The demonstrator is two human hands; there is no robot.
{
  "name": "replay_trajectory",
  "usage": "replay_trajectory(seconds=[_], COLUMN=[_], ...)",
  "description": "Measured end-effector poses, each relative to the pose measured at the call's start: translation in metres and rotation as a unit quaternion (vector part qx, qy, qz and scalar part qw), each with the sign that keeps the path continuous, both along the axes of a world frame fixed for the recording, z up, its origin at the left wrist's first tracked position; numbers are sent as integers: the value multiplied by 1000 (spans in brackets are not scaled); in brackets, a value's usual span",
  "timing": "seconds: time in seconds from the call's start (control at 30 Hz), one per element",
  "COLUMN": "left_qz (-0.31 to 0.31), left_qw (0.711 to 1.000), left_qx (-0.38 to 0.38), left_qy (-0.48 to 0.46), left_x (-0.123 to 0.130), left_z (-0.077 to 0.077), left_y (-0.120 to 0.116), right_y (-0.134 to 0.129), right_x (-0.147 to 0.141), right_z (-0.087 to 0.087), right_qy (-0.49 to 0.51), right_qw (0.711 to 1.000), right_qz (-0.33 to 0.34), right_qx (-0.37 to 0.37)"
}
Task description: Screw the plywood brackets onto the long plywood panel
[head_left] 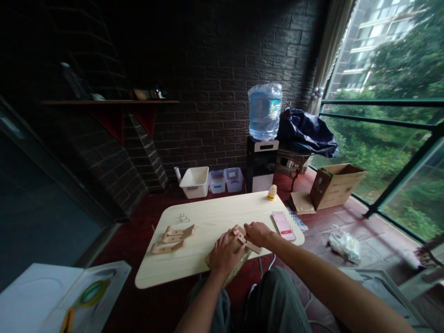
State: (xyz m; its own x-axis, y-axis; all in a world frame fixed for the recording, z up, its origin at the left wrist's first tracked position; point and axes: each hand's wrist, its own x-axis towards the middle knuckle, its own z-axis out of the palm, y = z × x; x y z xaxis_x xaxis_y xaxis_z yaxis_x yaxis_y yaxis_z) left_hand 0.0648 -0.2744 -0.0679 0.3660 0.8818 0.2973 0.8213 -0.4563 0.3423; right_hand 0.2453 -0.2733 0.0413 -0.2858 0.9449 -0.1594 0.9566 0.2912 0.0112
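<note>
My left hand [225,252] lies over a light wooden piece [254,246] at the table's near edge, its fingers curled around part of it. A brownish, shiny wrapped-looking thing [236,270] shows under that hand, its kind unclear. My right hand [258,233] is closed in a fist against the top of the wooden piece, just right of my left hand. Whatever its fingers pinch is hidden. Further left on the table lie wooden parts with holes [173,235] and several small metal hooks or bolts [183,217].
The pale table [204,215] also bears a phone with a pink screen [283,225] and a yellow-based clear bottle [272,192]. Plastic bins [194,182] and a water dispenser [263,162] stand behind. Cardboard box [335,187] at right; white open case [100,289] at lower left.
</note>
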Motion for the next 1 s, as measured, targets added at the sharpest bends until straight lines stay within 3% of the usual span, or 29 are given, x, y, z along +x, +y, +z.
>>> replay_trajectory(seconds=[0.1,0.37,0.63,0.87,1.0], left_qz=[3,3,7,1,8], left_qw=[1000,1000,1000,1000,1000], left_qx=[-6,-5,-8,-7,-12], left_qy=[6,13,11,19,18], left_x=[-1,0,-1,2,2], left_z=[1,0,-1,3,0], left_y=[-1,-1,-1,-2,-2], right_y=[-3,-2,-7,-3,-5], right_x=[-2,-3,1,-2,1], right_z=[-2,9,-3,6,5], right_qy=[6,-8,23,2,11], right_qw=[1000,998,999,999,999], right_qz=[-17,53,-46,47,49], right_qx=[13,-25,-4,-12,-14])
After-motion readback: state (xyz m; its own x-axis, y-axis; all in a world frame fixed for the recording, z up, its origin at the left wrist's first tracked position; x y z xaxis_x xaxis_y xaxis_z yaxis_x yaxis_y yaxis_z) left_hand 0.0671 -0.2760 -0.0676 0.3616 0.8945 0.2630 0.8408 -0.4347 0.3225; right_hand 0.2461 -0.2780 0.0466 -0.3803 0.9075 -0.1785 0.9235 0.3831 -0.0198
